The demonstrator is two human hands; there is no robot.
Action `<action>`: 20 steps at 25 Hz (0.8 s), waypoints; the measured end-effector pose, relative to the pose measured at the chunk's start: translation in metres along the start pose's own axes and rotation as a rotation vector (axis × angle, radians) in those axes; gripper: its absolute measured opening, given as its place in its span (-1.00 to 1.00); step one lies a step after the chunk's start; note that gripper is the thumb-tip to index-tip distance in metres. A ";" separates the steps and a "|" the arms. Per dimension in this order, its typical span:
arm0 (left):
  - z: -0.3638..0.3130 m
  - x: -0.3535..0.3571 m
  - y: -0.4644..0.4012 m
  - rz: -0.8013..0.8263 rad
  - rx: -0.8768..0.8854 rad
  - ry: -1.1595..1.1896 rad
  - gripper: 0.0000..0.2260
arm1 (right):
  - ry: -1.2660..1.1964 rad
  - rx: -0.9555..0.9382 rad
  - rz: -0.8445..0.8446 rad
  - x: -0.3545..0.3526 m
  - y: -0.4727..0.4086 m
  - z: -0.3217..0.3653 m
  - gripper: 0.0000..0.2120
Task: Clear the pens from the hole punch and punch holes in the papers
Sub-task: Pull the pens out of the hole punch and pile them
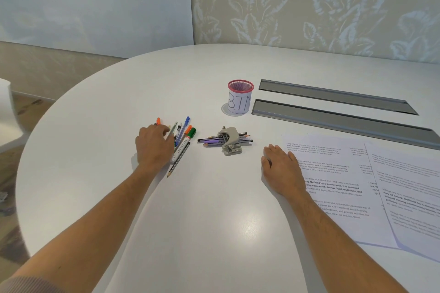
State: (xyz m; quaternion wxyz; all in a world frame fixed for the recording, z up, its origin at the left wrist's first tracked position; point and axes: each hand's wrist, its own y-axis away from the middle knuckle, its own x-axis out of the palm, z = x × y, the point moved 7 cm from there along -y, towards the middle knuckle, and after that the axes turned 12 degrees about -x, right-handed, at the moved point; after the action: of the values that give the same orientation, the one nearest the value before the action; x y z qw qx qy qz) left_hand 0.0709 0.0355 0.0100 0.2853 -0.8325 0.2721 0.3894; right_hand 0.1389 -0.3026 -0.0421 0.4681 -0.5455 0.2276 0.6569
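Several pens and pencils [223, 139] are wedged through the grey hole punch [230, 141] at the table's [214, 221] centre, and the papers [345, 188] lie unpunched to its right. The left hand [154, 147] rests open on a loose pile of markers [182, 140]; the right hand [281, 166] lies flat and empty at the papers' edge.

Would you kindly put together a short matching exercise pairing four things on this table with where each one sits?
Things:
1. hole punch
2. mesh cup marked BIN
3. left hand
4. right hand

Places:
A. resting on the loose pile of pens
B. beside the two grey slots set in the table
C. lying on the edge of the printed papers
D. between the two hands, with pencils lying across it

Pairs: 1-D, 2-B, 3-A, 4-C
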 end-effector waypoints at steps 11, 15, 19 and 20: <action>-0.074 0.052 0.029 0.338 0.387 -0.023 -0.59 | -0.012 0.003 0.001 0.001 0.000 -0.001 -0.56; -0.088 0.064 0.037 0.440 0.412 -0.055 -0.61 | -0.011 0.002 -0.002 0.001 0.000 -0.001 -0.56; -0.094 0.061 0.040 0.358 0.452 -0.109 -0.75 | -0.012 -0.001 -0.007 0.001 0.000 -0.001 -0.55; -0.094 0.061 0.039 0.340 0.454 -0.122 -0.77 | -0.012 -0.002 -0.011 0.000 0.000 -0.001 -0.56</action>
State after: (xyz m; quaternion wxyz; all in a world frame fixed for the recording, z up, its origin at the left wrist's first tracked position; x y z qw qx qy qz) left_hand 0.1238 -0.0700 0.0010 0.4108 -0.6648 0.4703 0.4101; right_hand 0.1391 -0.3032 -0.0426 0.4725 -0.5434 0.2209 0.6577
